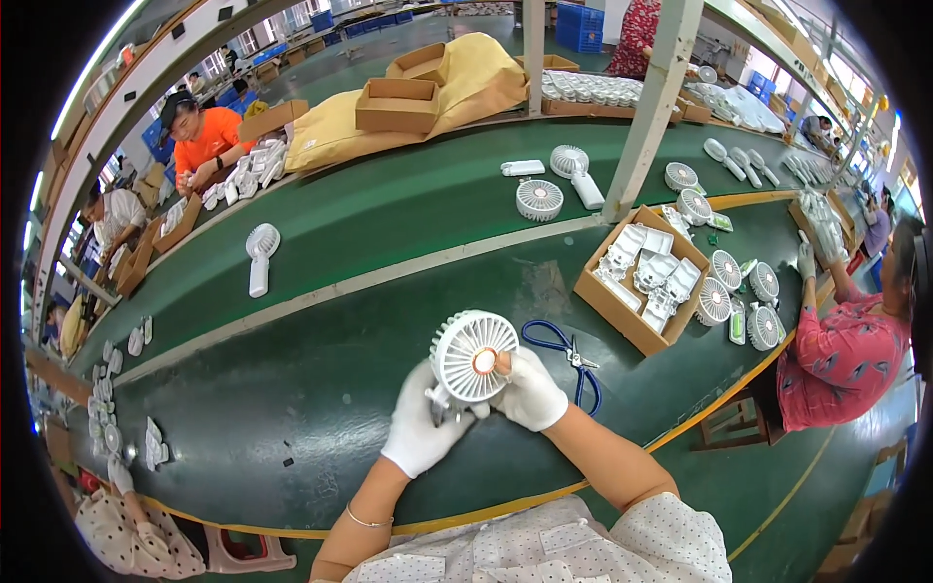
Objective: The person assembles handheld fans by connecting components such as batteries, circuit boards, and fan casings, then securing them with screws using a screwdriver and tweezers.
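Between my two gloved hands is a white round fan head (473,342) with a ribbed grille and a copper-coloured ring at its centre. My left hand (425,420) is closed around its lower left side. From the right, my right hand (531,391) grips its edge, a bare fingertip showing near the centre ring. The fan head is held above the dark green bench, its grille facing up. Just right of it lie blue-handled scissors (573,358), their handles apart. The underside of the fan head is hidden.
A cardboard box (622,313) of white plastic shells stands at right, with several fan heads (714,301) beyond it. Behind the bench runs a green conveyor belt (389,209) carrying a handheld fan (260,258). A white post (653,117) rises there. A co-worker in pink (846,345) sits at right.
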`<state>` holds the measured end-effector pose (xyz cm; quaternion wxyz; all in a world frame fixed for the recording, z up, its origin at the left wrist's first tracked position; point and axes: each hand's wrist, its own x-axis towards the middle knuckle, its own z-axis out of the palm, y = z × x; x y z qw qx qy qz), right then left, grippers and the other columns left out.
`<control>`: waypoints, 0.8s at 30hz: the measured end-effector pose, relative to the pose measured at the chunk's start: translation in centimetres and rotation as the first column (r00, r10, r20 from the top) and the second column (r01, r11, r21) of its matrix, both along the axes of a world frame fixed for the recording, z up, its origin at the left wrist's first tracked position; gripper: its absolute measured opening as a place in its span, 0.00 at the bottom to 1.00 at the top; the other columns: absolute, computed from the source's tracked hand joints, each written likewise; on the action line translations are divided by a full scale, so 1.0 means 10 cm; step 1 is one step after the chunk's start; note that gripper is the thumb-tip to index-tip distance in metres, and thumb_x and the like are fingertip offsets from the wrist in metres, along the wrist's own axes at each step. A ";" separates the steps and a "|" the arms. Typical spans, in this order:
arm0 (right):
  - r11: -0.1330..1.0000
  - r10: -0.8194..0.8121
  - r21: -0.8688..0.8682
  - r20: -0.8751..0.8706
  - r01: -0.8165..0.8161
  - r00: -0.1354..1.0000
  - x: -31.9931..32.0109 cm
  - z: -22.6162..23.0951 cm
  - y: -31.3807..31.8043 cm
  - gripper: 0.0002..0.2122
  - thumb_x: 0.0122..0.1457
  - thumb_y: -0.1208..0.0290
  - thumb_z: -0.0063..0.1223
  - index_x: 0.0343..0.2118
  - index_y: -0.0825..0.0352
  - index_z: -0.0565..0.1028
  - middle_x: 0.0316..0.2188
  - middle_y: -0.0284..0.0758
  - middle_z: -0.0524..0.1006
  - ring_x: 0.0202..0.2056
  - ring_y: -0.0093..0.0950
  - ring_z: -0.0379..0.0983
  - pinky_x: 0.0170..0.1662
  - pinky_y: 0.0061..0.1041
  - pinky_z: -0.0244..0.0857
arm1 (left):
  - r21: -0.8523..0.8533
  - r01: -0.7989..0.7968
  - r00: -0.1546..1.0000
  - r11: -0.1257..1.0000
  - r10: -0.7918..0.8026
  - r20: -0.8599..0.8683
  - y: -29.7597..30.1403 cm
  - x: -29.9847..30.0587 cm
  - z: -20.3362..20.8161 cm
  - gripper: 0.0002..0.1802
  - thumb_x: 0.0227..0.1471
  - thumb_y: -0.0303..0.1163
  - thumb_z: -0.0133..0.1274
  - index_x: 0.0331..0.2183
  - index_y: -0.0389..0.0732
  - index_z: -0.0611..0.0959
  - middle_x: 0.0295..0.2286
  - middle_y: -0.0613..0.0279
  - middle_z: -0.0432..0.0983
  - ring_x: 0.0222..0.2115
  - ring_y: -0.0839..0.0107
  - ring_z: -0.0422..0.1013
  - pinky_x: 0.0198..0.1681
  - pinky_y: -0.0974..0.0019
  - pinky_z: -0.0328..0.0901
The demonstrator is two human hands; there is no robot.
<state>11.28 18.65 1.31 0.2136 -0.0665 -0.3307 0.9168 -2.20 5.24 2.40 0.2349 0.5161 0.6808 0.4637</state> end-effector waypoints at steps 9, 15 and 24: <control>0.915 -0.001 -0.401 -0.107 -0.042 0.994 -0.04 0.03 0.04 0.34 0.55 0.51 0.63 0.59 0.64 0.65 0.52 0.43 0.73 0.50 0.41 0.74 0.49 0.36 0.76 | -0.153 0.642 0.558 0.751 -0.320 0.766 -0.20 -0.12 -0.15 0.38 0.49 0.24 0.58 0.61 0.34 0.66 0.52 0.46 0.72 0.54 0.64 0.69 0.56 0.64 0.65; 0.926 -0.036 -0.376 -0.123 -0.013 0.992 -0.05 0.05 -0.04 0.29 0.57 0.53 0.62 0.57 0.62 0.66 0.50 0.38 0.74 0.50 0.39 0.73 0.49 0.32 0.75 | 0.034 0.706 0.217 0.708 -0.262 0.940 -0.22 0.08 -0.04 0.39 0.55 0.27 0.51 0.65 0.35 0.56 0.50 0.55 0.71 0.39 0.71 0.75 0.37 0.73 0.70; 0.915 -0.292 -0.317 -0.093 0.250 0.952 0.00 -0.09 0.33 0.23 0.63 0.56 0.55 0.57 0.61 0.66 0.53 0.39 0.73 0.50 0.36 0.74 0.50 0.35 0.75 | 0.030 0.034 0.302 0.999 -0.039 0.952 -0.05 -0.15 0.05 0.29 0.49 0.17 0.51 0.51 0.45 0.63 0.49 0.48 0.69 0.41 0.56 0.75 0.37 0.56 0.75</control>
